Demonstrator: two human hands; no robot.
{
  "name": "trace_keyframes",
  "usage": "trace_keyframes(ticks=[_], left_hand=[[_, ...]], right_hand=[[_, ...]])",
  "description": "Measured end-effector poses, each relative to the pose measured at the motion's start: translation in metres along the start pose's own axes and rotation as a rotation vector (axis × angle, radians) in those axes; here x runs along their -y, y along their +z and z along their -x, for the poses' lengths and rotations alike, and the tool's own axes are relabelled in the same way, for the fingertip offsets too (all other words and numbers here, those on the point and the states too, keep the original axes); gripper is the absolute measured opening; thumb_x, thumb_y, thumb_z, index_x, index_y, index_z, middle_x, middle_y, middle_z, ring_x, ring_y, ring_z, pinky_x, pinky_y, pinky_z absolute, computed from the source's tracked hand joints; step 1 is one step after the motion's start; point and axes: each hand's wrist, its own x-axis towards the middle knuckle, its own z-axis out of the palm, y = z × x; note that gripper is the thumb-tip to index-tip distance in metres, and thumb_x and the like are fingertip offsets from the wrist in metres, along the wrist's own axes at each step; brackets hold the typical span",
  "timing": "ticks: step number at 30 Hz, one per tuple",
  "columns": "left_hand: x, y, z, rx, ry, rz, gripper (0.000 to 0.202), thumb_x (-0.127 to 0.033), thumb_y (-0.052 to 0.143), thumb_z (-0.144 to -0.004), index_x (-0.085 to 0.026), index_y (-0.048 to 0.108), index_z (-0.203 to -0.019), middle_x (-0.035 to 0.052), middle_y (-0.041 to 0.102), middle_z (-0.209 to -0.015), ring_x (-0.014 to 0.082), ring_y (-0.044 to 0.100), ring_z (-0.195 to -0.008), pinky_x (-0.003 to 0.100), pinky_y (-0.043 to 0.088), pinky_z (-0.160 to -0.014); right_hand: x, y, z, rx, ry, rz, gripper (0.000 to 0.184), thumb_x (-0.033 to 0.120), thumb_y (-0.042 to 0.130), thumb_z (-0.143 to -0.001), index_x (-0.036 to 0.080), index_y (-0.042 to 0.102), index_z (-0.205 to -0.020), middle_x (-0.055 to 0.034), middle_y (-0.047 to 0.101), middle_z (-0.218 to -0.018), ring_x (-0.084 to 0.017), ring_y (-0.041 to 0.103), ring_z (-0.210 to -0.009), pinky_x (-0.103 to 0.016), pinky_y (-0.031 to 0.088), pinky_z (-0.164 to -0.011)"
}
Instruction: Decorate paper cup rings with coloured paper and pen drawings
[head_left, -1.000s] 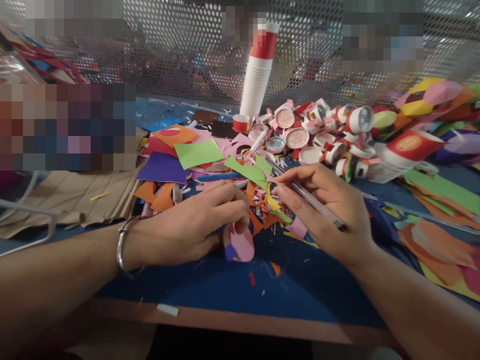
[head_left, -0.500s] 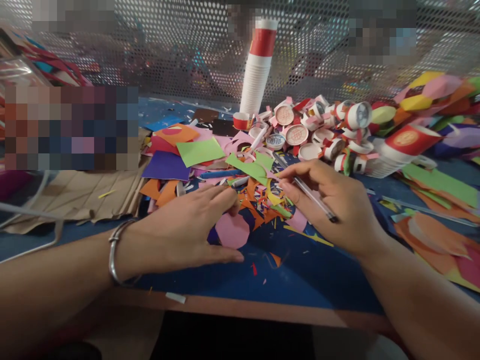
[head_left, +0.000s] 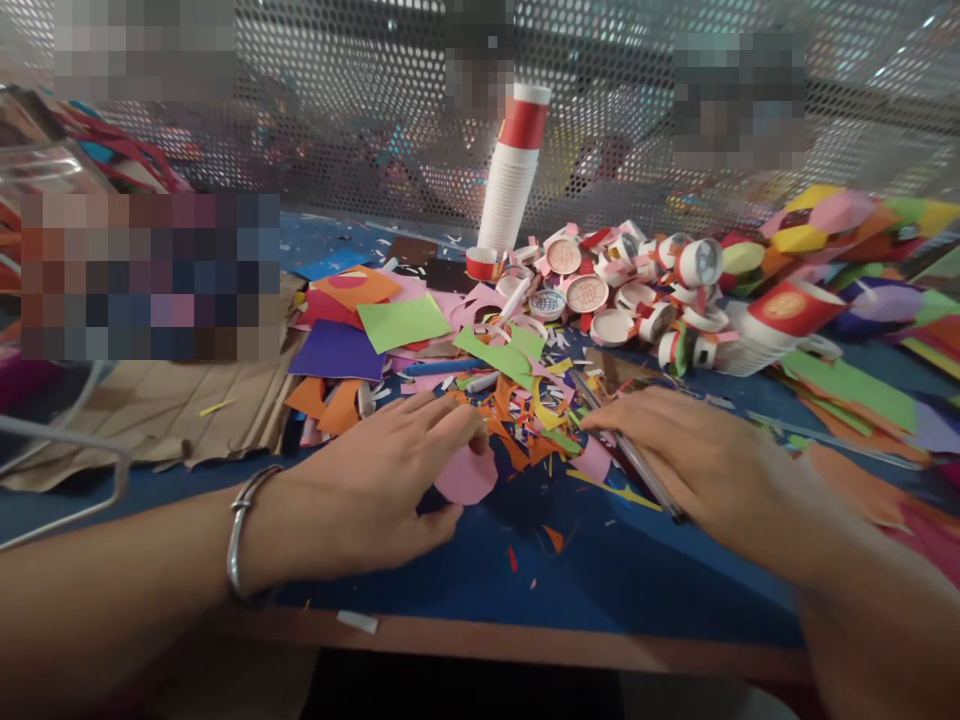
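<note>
My left hand [head_left: 375,480], with a silver bangle at its wrist, is curled low over the blue table. Its fingers bend over a pink paper piece [head_left: 466,476] with a cut, many-sided edge, and the thumb lies along its near side. My right hand [head_left: 697,470] reaches in from the right, palm down, fingers closed on a clear pen [head_left: 646,472] that slants down against the table. The thumb is mostly hidden. Between the hands lie orange paper scraps [head_left: 514,445] and a yellow strip [head_left: 615,488].
Behind the scraps are green paper [head_left: 403,323], purple paper [head_left: 337,350] and a blue pen [head_left: 442,369]. A tall paper cup stack [head_left: 510,190] stands near a perforated metal screen [head_left: 360,130]. Cut cup bottoms [head_left: 587,294] are heaped right of it. Cardboard [head_left: 172,410] lies left.
My right hand has turned palm down and lowered, bringing the pen down toward the table. My left thumb has drawn in toward the pink paper. The view has tilted slightly up.
</note>
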Motion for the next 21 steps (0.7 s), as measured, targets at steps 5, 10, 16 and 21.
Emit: trace_keyframes(ticks=[5,10,16,21], left_hand=[[0.0,-0.002,-0.002,-0.157,-0.021,0.017,0.037,-0.024,0.071,-0.081,-0.025,0.055,-0.115,0.0051,0.058,-0.13,0.0282,0.051,-0.129,0.046,0.046,-0.107],[0.017,-0.013,-0.011,-0.388,-0.127,0.153,0.019,-0.025,0.065,-0.091,-0.022,0.058,-0.108,0.0026,0.065,-0.109,0.0189,0.063,-0.1,0.036,0.053,-0.089],[0.044,-0.035,-0.02,-0.477,-0.216,0.201,0.011,-0.027,0.065,-0.092,-0.02,0.062,-0.099,0.0035,0.071,-0.098,0.0163,0.067,-0.087,0.032,0.055,-0.082],[0.049,-0.043,-0.015,-0.224,-0.201,0.091,0.013,-0.032,0.065,-0.092,-0.02,0.068,-0.09,0.0009,0.074,-0.085,0.0149,0.067,-0.076,0.029,0.052,-0.071]], right_hand=[[0.002,0.006,0.011,-0.011,-0.077,0.015,0.029,0.009,0.043,-0.102,0.017,0.068,-0.113,-0.009,0.076,-0.1,-0.024,0.073,-0.095,-0.04,0.059,-0.082],[0.006,0.006,0.017,-0.045,-0.026,-0.012,0.03,0.012,0.042,-0.102,0.015,0.07,-0.112,-0.0117,0.075,-0.1,-0.025,0.072,-0.091,-0.041,0.06,-0.078],[0.006,0.013,0.026,-0.046,0.033,-0.091,0.028,0.014,0.045,-0.102,0.022,0.067,-0.117,-0.0089,0.075,-0.109,-0.024,0.073,-0.1,-0.04,0.059,-0.084],[0.01,0.014,0.024,-0.101,0.047,-0.14,0.025,0.014,0.048,-0.101,0.023,0.066,-0.117,-0.0073,0.076,-0.106,-0.023,0.073,-0.097,-0.039,0.058,-0.083]])
